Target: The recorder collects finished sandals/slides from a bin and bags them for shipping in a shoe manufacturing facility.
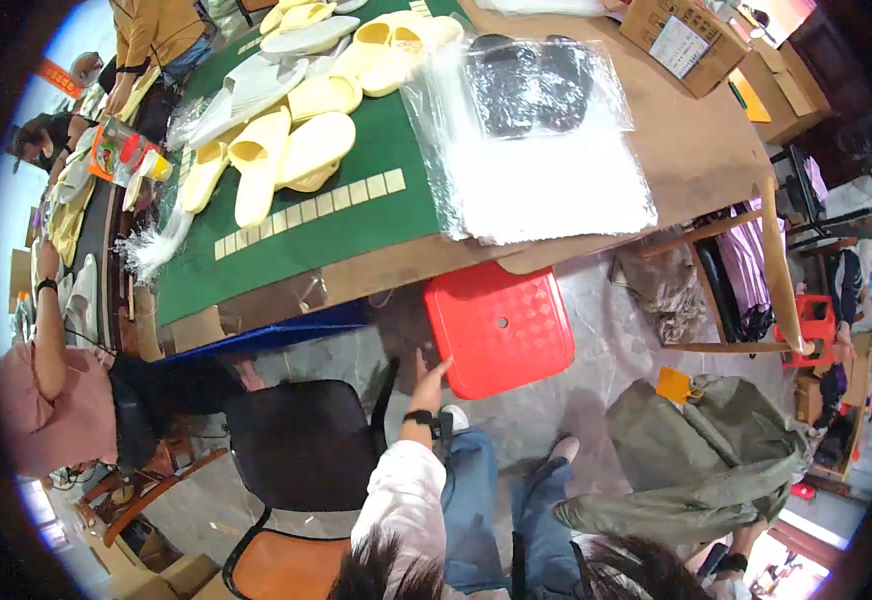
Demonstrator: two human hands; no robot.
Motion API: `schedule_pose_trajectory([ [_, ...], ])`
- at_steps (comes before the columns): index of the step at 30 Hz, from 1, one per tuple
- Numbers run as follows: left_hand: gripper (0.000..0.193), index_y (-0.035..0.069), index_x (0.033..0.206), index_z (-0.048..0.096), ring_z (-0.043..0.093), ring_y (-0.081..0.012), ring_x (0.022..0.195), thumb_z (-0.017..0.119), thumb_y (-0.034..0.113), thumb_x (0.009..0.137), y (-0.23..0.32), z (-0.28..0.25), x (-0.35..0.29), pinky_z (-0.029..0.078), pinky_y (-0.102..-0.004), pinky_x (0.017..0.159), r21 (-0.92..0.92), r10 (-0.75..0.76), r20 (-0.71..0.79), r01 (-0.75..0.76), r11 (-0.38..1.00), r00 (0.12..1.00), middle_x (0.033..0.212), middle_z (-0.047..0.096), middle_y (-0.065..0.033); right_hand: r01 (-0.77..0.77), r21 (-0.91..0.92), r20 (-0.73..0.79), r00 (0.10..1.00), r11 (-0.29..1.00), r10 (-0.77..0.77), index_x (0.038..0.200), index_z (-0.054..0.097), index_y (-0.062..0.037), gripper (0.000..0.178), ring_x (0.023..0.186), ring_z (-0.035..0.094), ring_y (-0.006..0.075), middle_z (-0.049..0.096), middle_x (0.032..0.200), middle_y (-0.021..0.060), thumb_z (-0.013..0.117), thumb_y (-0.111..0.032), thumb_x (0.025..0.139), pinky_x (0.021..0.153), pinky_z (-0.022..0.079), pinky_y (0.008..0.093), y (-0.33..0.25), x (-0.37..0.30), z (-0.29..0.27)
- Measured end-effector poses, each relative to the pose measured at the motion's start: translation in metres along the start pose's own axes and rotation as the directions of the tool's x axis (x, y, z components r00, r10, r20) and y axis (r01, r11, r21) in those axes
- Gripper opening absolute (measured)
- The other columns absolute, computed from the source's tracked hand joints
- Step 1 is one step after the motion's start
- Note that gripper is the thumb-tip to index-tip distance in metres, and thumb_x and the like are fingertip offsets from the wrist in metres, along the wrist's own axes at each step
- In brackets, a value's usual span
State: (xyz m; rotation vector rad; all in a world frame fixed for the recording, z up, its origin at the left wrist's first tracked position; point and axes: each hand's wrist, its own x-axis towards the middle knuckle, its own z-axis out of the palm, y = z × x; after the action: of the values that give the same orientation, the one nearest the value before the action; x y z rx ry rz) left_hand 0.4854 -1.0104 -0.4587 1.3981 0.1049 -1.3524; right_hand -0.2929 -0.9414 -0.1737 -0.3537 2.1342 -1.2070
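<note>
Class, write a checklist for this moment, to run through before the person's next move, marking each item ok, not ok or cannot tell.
1. Left hand at the edge of the red stool: ok.
2. Left hand's grip firm: cannot tell.
3. Right hand well away from the green cloth: not ok, it is at the lower edge.
4. Stool legs level: cannot tell, hidden.
5. Yellow slippers on the table: ok.

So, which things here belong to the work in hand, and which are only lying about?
Likely in use:
- red stool, left hand at its edge
- olive cloth, right hand beside it; grip unclear

Apparently just lying about:
- yellow slippers
- black slippers in clear plastic
- cardboard box
- black chair
</note>
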Motion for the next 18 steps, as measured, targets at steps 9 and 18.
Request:
schedule_pose_trajectory([
  [9, 0.085, 0.007, 0.132, 0.025, 0.038, -0.0328, 0.117, 0.053, 0.061, 0.073, -0.104, 0.079, -0.017, 0.032, -0.0463, 0.098, -0.470, -0.600, 0.291, 0.657, 0.589, 0.745, 0.130, 0.034, -0.0175, -0.097, 0.345, 0.013, 0.995, 0.933, 0.099, 0.105, 0.052, 0.0000, 0.035, 0.098, 0.052, 0.0281, 0.055, 0.107, 0.0145, 0.041, -0.020, 0.079, 0.088, 0.041, 0.0378, -0.006, -0.049, 0.060],
  [18, 0.084, 0.003, 0.126, 0.031, 0.042, -0.0291, 0.113, 0.056, 0.060, 0.070, -0.066, 0.110, -0.012, 0.038, -0.0373, 0.097, -0.588, -0.302, 0.080, 0.290, 0.755, 0.950, 0.123, 0.040, -0.0163, -0.198, 0.466, -0.007, 0.974, 0.862, 0.228, 0.111, 0.048, 0.0011, 0.039, 0.107, 0.048, 0.0319, 0.052, 0.113, 0.0167, 0.037, -0.019, 0.079, 0.096, 0.036, 0.0457, -0.019, -0.123, 0.100],
])
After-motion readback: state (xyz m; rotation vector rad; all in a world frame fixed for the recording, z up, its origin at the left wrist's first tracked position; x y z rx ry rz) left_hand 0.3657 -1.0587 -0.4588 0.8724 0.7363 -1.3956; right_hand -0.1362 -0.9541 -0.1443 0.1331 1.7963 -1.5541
